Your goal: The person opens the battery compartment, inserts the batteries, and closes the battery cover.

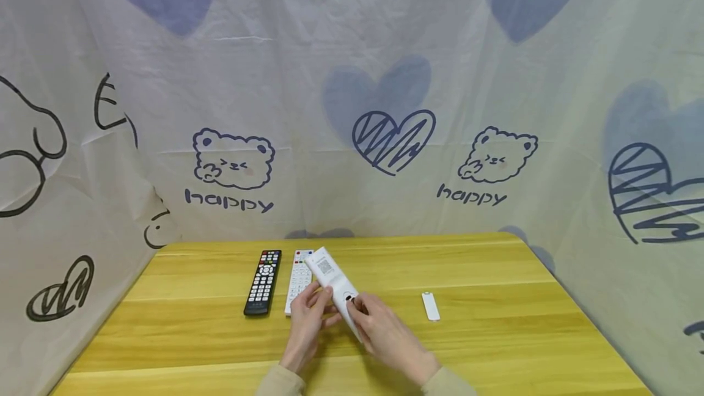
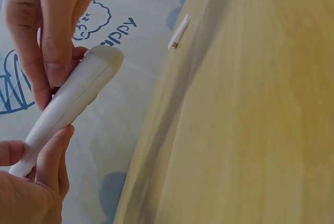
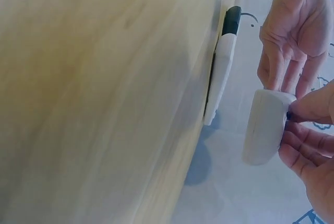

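Note:
A white remote control (image 1: 337,281) is held above the table with its labelled back up and one end tilted away. My left hand (image 1: 309,316) grips it from the left side, thumb on the back and fingers underneath. My right hand (image 1: 387,335) is curled over the near half, thumb and fingertips together at the back. Between thumb and remote shows a small dark piece (image 3: 289,115), mostly hidden by the fingers; I cannot tell what it is. Off to the right on the table lies a small white battery cover (image 1: 431,307).
On the wooden table (image 1: 511,329), a black remote control (image 1: 263,283) lies buttons up at left. Beside it is another white remote control (image 1: 299,280), partly covered by the left hand and the held remote. A printed cloth (image 1: 308,139) hangs around the back and sides.

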Motion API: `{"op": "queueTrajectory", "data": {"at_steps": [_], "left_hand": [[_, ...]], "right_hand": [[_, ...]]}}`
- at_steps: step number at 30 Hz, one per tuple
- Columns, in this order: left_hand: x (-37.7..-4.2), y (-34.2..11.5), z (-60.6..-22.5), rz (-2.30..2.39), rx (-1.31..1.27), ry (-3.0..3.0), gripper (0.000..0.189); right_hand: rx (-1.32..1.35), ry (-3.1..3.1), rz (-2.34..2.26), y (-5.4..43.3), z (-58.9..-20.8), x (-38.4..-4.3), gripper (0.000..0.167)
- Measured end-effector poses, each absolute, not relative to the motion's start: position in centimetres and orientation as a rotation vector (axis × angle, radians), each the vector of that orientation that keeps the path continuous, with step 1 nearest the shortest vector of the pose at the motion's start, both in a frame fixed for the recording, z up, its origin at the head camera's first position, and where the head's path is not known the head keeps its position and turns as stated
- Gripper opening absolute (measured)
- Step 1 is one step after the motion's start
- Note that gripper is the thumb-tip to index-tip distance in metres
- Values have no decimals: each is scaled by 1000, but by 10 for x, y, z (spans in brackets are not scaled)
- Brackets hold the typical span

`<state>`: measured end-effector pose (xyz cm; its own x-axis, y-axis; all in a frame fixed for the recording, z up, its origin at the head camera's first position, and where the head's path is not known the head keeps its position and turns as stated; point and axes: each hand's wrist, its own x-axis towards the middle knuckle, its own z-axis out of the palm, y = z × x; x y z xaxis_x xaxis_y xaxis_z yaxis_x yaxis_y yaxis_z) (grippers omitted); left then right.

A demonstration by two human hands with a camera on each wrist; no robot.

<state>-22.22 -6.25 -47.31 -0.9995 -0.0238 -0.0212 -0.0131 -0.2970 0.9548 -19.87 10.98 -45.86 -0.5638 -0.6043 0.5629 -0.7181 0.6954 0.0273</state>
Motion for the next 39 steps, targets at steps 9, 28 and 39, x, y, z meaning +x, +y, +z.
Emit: {"op": "queueTrajectory", "data": {"at_steps": [9,28,39], "left_hand": [[-223,-65,-473,-2580,63,-1802,51],[-221,-64,-470,-2635,51,-1744,51],[-220,-64,-469,-2575,60,-1801,53]], "right_hand": [[1104,-2429,204,117,-455,-201,62],[1147,-2395,244,121,-449,-205,53],[1113,-2460,585,120,-452,-205,38]]}}
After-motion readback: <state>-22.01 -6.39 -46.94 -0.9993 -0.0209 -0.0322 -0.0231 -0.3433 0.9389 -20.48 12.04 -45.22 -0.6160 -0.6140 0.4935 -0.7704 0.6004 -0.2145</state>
